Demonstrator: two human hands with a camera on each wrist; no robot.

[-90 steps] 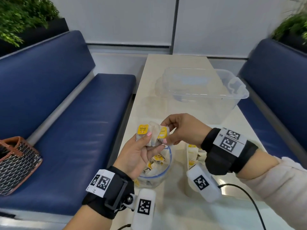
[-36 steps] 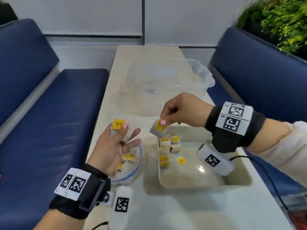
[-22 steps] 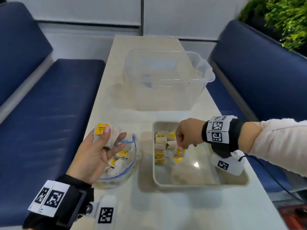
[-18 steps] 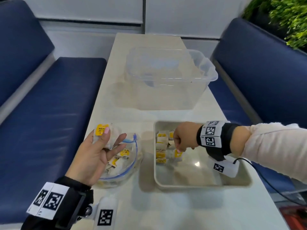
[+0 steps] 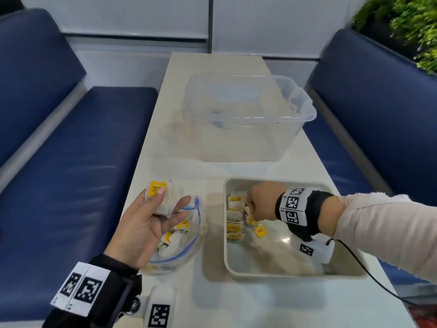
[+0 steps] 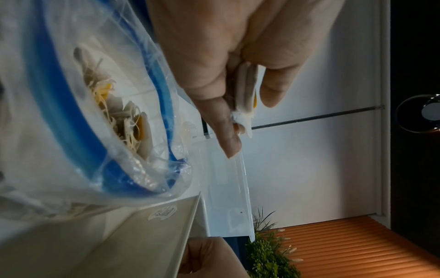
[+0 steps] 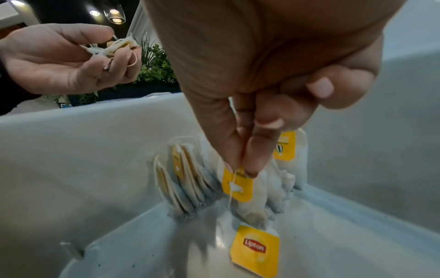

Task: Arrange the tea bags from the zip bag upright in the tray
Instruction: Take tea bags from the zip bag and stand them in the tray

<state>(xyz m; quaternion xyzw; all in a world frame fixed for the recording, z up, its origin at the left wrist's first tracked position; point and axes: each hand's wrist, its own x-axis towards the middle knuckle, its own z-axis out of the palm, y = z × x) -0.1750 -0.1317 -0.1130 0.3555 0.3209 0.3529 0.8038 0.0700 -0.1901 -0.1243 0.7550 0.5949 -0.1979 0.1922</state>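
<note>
Over the beige tray point(image 5: 293, 272) on the worktop's near right, her right hand point(image 5: 261, 202) pinches a tea bag point(image 7: 238, 185) beside the upright row point(image 5: 234, 217), while her left hand point(image 5: 144, 223) grips more tea bags point(image 5: 163, 197) above the open zip bag point(image 5: 186, 235).

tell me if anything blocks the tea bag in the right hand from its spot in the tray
Nothing visible does. The right hand pinches the tea bag already inside the tray, beside the upright row; a loose yellow tag lies nearer.

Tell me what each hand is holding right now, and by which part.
The right hand pinches a white paper tea bag by its top edge, at the yellow tag, inside the grey tray. The left hand holds another tea bag, thumb on its yellow tag.
</note>
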